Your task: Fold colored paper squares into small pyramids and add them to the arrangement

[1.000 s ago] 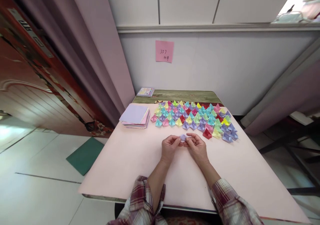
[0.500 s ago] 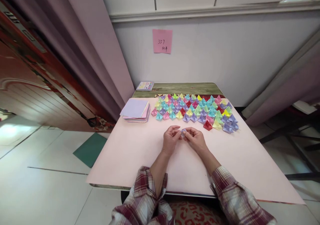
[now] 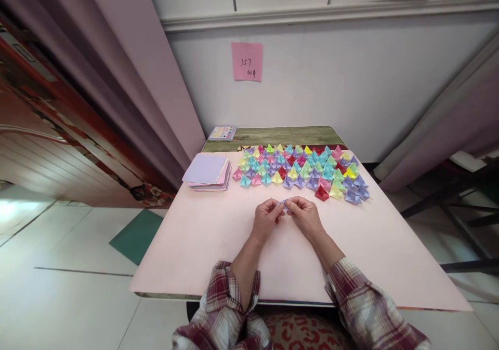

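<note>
Between the fingertips of both hands is a small folded piece of lilac paper [image 3: 283, 203], partly hidden by the fingers. My left hand [image 3: 265, 219] pinches its left side, and my right hand [image 3: 305, 217] pinches its right side, thumb on top. Both hands are just above the pale pink table cover [image 3: 218, 246]. Beyond them stand rows of small folded paper boats [image 3: 300, 182] in lilac, blue, yellow, green, pink and red. A dark red paper boat [image 3: 322, 193] is the closest one to my right hand.
A stack of coloured paper sheets [image 3: 206, 169], lilac on top, lies at the table's left. Behind it is a small printed packet [image 3: 222, 133]. A pink note [image 3: 247, 62] is stuck on the wall. A green square [image 3: 137, 236] lies on the floor at left.
The lilac paper has tilted between my fingers, and my left fingers have curled in closer around it. The view has shifted slightly; the boats and paper stack stay in place.
</note>
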Demonstrator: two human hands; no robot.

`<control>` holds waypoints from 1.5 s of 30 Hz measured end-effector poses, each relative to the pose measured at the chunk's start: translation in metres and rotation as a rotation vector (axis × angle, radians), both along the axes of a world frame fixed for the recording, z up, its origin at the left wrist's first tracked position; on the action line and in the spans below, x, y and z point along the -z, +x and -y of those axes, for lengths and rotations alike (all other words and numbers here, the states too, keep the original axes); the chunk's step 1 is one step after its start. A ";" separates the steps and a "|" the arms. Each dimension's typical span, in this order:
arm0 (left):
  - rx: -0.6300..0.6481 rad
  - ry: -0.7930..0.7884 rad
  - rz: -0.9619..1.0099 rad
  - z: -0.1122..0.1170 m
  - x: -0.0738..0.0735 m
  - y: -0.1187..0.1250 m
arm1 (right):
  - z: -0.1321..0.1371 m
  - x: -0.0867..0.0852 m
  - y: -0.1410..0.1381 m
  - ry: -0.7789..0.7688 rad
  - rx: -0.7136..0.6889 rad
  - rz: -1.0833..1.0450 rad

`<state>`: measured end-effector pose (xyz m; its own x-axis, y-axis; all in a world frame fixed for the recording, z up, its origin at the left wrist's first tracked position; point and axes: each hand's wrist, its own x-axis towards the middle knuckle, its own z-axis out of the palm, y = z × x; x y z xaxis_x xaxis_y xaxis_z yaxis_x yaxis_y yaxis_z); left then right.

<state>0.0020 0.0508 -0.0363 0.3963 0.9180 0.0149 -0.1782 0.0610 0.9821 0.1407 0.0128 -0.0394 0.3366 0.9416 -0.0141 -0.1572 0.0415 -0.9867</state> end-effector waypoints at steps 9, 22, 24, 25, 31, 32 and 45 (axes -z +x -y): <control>-0.029 0.031 -0.017 0.000 0.000 -0.003 | 0.003 0.001 0.003 -0.022 -0.081 0.016; -0.027 0.062 -0.053 0.002 0.000 -0.003 | 0.003 -0.006 0.007 -0.011 -0.098 -0.015; -0.054 0.053 -0.012 0.001 0.000 -0.002 | 0.003 -0.005 0.008 -0.026 -0.096 -0.028; -0.073 0.047 0.013 0.001 0.000 -0.002 | 0.002 -0.004 0.008 -0.033 -0.092 -0.037; -0.102 0.023 0.100 -0.002 0.001 -0.002 | 0.001 0.001 0.010 -0.042 -0.045 -0.104; -0.095 0.023 0.098 -0.002 0.001 -0.003 | 0.002 0.002 0.010 -0.040 -0.042 -0.113; -0.063 0.012 0.056 0.000 0.004 -0.003 | 0.005 0.005 0.008 -0.012 -0.015 -0.137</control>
